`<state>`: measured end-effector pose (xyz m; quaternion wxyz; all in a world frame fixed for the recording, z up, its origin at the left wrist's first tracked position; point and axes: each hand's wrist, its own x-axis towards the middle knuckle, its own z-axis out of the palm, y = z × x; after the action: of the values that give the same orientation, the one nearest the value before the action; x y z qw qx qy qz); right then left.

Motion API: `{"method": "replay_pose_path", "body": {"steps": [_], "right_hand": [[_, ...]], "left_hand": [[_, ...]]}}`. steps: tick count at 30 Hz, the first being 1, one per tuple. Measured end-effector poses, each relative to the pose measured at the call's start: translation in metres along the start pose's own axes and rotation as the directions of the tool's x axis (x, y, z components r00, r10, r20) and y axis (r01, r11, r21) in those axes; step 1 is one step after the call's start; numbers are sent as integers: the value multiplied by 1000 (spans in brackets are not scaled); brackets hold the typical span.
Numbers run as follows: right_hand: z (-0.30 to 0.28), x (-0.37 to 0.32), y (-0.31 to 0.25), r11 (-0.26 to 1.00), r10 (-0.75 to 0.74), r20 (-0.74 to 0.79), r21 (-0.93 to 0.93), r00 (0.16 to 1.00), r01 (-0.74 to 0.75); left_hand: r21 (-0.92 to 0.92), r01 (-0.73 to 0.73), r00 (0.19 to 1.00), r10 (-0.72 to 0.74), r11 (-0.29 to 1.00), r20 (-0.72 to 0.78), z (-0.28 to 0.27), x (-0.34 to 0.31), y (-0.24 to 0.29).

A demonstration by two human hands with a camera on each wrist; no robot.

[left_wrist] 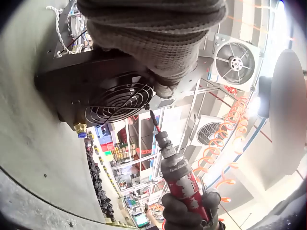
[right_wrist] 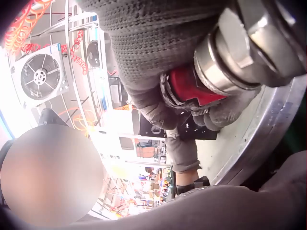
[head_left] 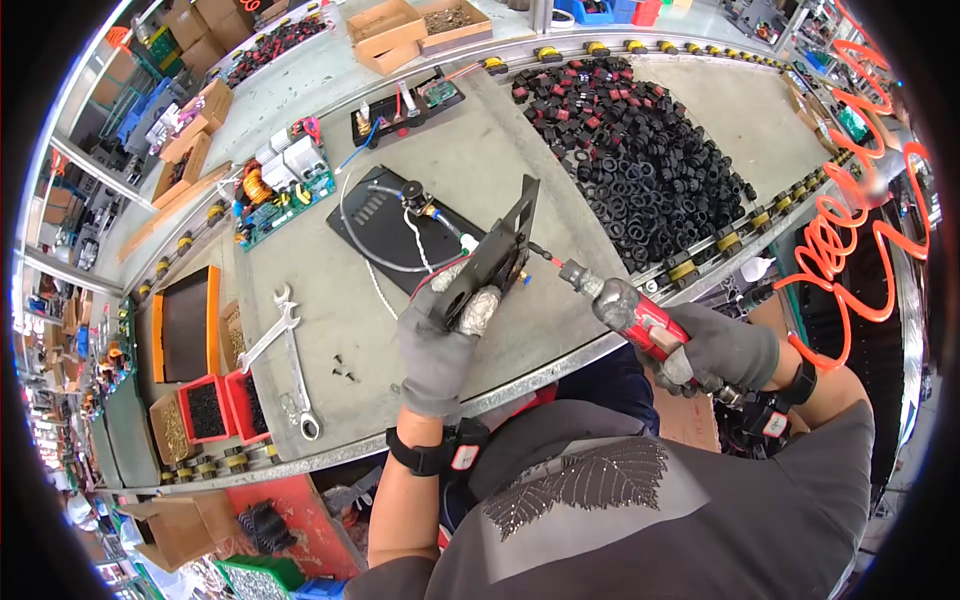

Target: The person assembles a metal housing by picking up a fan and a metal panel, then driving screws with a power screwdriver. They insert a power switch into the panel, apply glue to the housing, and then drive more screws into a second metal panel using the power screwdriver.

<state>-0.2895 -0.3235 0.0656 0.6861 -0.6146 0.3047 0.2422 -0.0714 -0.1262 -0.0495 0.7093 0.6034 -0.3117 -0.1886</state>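
Observation:
My gloved left hand (head_left: 438, 350) grips an upright black metal panel (head_left: 490, 262) by its near edge, fingers curled over it. A round wire fan guard (left_wrist: 120, 99) shows on the panel in the left wrist view. In my gloved right hand (head_left: 728, 345) is a red air screwdriver (head_left: 640, 318), pointed left at the panel. Its bit tip stands close by a small dark screw at the guard's rim in the left wrist view. Behind the panel lies a flat black plate (head_left: 385, 225) with a grey hose (head_left: 352, 240) and a brass-and-blue fitting.
Two wrenches (head_left: 296, 372) and several loose screws (head_left: 345, 370) lie left on the bench. A green circuit board (head_left: 290, 208) and a black tray (head_left: 440, 110) of parts stand farther back. Black plastic rings (head_left: 650, 200) are heaped at right. An orange coiled hose (head_left: 830, 225) hangs there.

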Motion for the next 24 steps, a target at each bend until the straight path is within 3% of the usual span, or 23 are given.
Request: {"method": "replay_pose_path", "body": {"steps": [2,3,4,5,8,10,11,12,14,16,17,18,19,20,22,23,24], "right_hand": [[8,-6,8,1000,4,-46,-13,999,-4],[7,-3,23,998,-16,-68,-66,998,11],[13,-5,18,1000,-15,-14,19,1000,16],[11,2,35,997,-65,36,-30,997,66],[14,18,50,986,-128,128,-86,983,140],[23,28,53,985,-144,194,-62,970,158],[22,35,55,986,-110,266,-92,958,138],[23,48,68,982,-183,346,12,920,190],[37,46,44,993,-117,368,16,922,120],[39,52,44,990,-120,452,124,884,71],[39,58,55,977,-215,429,101,877,190],[41,68,66,950,-302,408,54,862,308],[49,70,71,949,-304,387,44,871,312],[46,78,80,922,-349,406,-14,844,388],[48,70,59,939,-325,467,53,823,341],[50,81,72,922,-378,492,124,784,367],[52,78,69,928,-347,423,27,837,371]], "left_hand": [[-54,16,1000,-17,998,-14,-2,-8,13],[65,-138,986,143,988,-84,-9,-15,15],[206,-268,947,297,941,-125,-20,-27,17],[175,-46,972,85,983,-218,-33,-47,19],[312,257,822,-37,915,-568,-78,-79,11],[448,453,759,-69,771,-648,-110,-88,1],[592,454,784,18,667,-621,-114,-89,0],[596,454,789,13,663,-615,-115,-86,1],[796,506,833,53,332,-551,-112,-79,1],[810,404,879,66,424,-472,-121,-79,-10],[828,399,889,57,395,-455,-121,-76,-15],[786,383,886,47,485,-461,-132,-79,-33],[796,454,872,-16,400,-490,-130,-79,-28],[890,318,920,122,326,-373,-121,-79,-28],[939,246,921,242,242,-304,-114,-81,-7],[689,417,861,-16,592,-508,-106,-83,9],[286,543,780,-348,790,-520,-91,-77,24]]}}
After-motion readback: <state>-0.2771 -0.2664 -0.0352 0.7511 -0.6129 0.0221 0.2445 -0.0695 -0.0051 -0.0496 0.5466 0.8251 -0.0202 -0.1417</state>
